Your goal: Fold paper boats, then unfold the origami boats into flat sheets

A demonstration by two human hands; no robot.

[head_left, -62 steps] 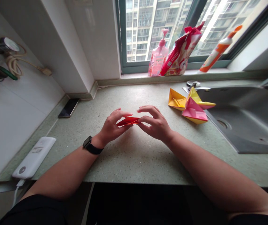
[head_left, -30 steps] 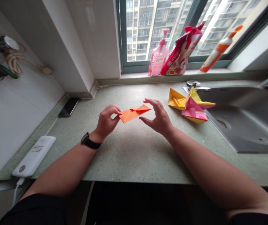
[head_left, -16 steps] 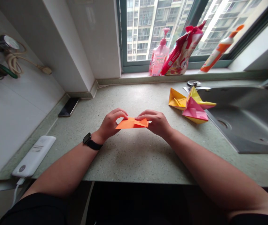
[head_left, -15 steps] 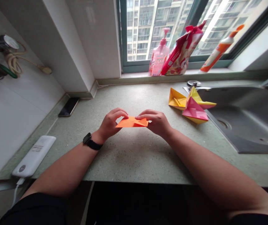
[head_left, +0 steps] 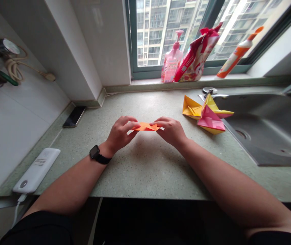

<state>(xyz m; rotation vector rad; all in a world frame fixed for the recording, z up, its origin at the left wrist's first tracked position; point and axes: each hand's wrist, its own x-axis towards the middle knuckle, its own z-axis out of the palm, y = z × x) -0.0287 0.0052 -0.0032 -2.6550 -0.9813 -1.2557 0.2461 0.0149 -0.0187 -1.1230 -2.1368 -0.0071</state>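
Note:
Between my two hands is a folded piece of orange paper, held up off the countertop and seen nearly edge-on. My left hand pinches its left end between thumb and fingers. At the right end, my right hand grips it the same way, fingers on top. Folded paper boats stand to the right of my right hand: an orange one, a yellow one and a pink one with a yellow underside, touching one another. A black watch is on my left wrist.
A steel sink is set into the speckled countertop at right. On the left lie a phone and a white power bank with a cable. A pink pump bottle, red bag and orange-white bottle stand on the sill.
The orange paper has tipped flatter, so less of its face shows, and its near edge has risen in view. My fingers have shifted slightly on it.

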